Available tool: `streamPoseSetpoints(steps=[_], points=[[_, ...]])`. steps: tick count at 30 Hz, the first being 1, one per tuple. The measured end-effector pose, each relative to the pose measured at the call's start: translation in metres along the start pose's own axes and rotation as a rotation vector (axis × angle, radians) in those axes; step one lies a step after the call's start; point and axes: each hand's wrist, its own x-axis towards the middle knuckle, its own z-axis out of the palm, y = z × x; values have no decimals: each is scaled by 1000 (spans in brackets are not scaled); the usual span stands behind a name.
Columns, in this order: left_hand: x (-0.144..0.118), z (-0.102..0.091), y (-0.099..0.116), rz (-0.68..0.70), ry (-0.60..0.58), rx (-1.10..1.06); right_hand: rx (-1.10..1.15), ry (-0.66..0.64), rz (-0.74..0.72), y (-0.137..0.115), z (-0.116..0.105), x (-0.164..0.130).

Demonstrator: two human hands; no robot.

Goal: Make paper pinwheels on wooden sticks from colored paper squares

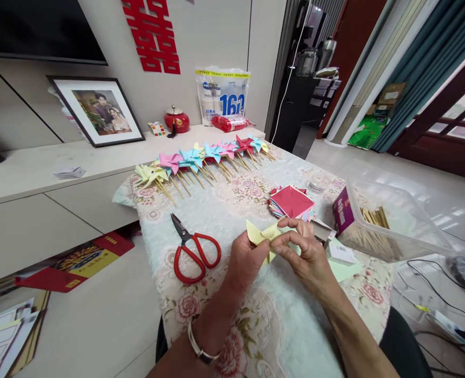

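Paper (271, 232), pale yellow and folded into pinwheel blades, is held above the near half of the flowered tablecloth (295, 325). The left hand (247, 255) pinches it between thumb and fingers, and the right hand (304, 248) pinches its opposite side (the thumbs come close together near the middle). Red-handled scissors (185, 237) lie near the left hand. Just past the right hand is a stack of coloured squares (293, 201), red on top; farther right, a clear bin (417, 220) holds sticks (378, 216). Pinwheels (212, 152) on sticks line the table's far side.
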Motion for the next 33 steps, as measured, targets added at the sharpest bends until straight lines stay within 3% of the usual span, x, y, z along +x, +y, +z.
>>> streamPoseSetpoints(steps=[5, 14, 33], points=[[0, 1, -6, -3, -52, -67, 78, -7, 106, -1, -1, 0], [-3, 1, -3, -11, -17, -33, 229, -37, 204, 3, -2, 1], [-3, 3, 2, 26, 36, 51, 217, -38, 243, 2, -1, 2]])
